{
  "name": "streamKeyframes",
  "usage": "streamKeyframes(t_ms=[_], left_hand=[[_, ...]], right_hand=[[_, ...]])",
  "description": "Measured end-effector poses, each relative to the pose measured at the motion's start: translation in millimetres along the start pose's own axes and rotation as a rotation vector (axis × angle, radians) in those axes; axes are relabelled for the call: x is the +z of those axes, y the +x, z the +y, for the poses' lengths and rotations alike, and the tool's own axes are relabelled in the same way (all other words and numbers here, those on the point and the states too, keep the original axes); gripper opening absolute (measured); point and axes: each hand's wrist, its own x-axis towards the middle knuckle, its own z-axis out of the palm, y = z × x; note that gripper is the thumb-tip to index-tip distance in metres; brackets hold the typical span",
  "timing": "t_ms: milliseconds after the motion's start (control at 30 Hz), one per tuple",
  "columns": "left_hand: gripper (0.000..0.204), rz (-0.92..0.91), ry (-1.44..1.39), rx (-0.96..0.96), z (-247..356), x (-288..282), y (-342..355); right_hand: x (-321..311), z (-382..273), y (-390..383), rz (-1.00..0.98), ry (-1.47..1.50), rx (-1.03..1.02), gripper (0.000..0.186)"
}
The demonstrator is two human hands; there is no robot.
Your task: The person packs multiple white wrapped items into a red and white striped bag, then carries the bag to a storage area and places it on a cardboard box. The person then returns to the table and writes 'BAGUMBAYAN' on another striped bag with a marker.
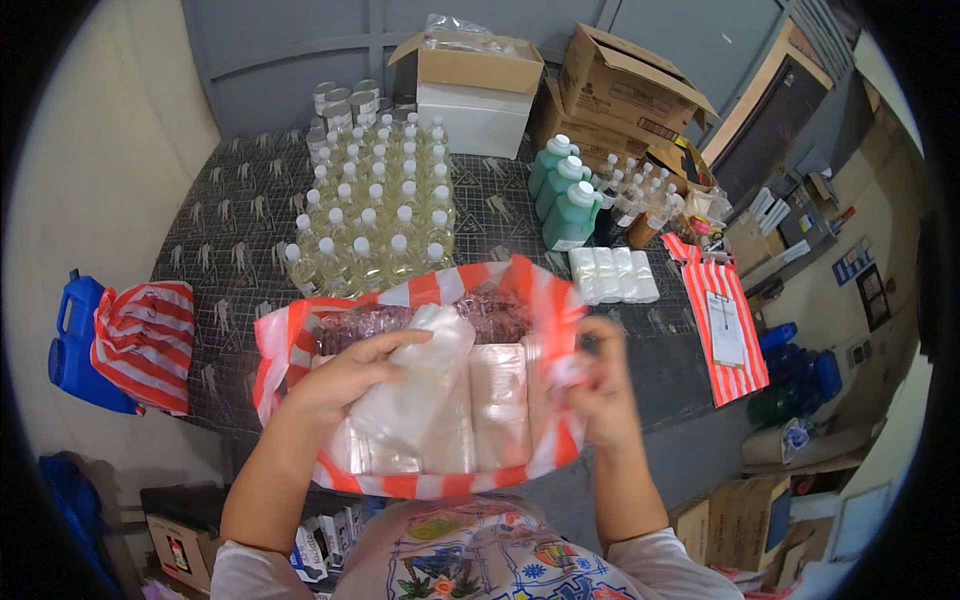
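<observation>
A red-and-white striped plastic bag (430, 486) lies wide-mouthed at the table's near edge. Inside it, several clear plastic bundles (498, 400) stand side by side, with crinkled dark purplish plastic packs (490, 318) behind them. My left hand (350, 378) reaches over the bag's left side, its thumb and fingers closed on a folded bundle of clear plastic bags (425, 385), held tilted above the others. On the right, my right hand (605, 385) is closed on the striped bag's gathered edge; its fingers are partly blurred.
Rows of clear bottles with white caps (368, 220) stand behind the bag, with cans (337, 110) beyond. To the right are green jugs (572, 215), white plastic bundles (612, 275), and a clipboard (725, 325) on striped plastic. Cardboard boxes (635, 85) line the back; a blue jerrycan (80, 340) is at left.
</observation>
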Motion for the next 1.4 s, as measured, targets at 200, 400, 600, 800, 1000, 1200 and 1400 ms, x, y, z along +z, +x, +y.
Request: streamKeyframes(t_ms=[200, 400, 600, 800, 1000, 1200, 1400], left_hand=[[0.060, -0.087, -0.288, -0.035, 3.5, 32.8, 70.6], [0.045, 0.094, -0.455, -0.079, -5.9, 70.6, 176.3], [0.055, 0.039, -0.020, -0.164, -1.0, 20.5, 190.9], [0.089, -0.431, 0.551, -0.013, 51.4, 0.6, 203.4], [0.049, -0.363, 0.859, 0.219, 18.9, 37.8, 245.8], [0.041, -0.253, 1.106, 0.114, -1.8, 56.0, 252.7], [0.051, -0.162, 1.088, 0.023, 8.4, 71.1, 231.8]], right_hand=[[-21.6, -30.2, -6.7, -0.054, 0.094, -0.185, 0.115], [-30.8, -35.8, -10.8, -0.353, 0.131, -0.193, 0.116], [-58.3, -37.2, -13.1, -0.330, 0.444, -0.058, 0.104], [-65.2, -35.1, 4.8, -0.372, 0.316, -0.051, 0.097], [-68.3, -32.8, 17.6, -0.354, 0.326, -0.021, 0.091], [-104.3, -19.6, 32.7, -0.446, -0.020, -0.225, 0.092], [-216.9, 61.3, 106.6, 0.052, 0.142, 0.063, 0.052]])
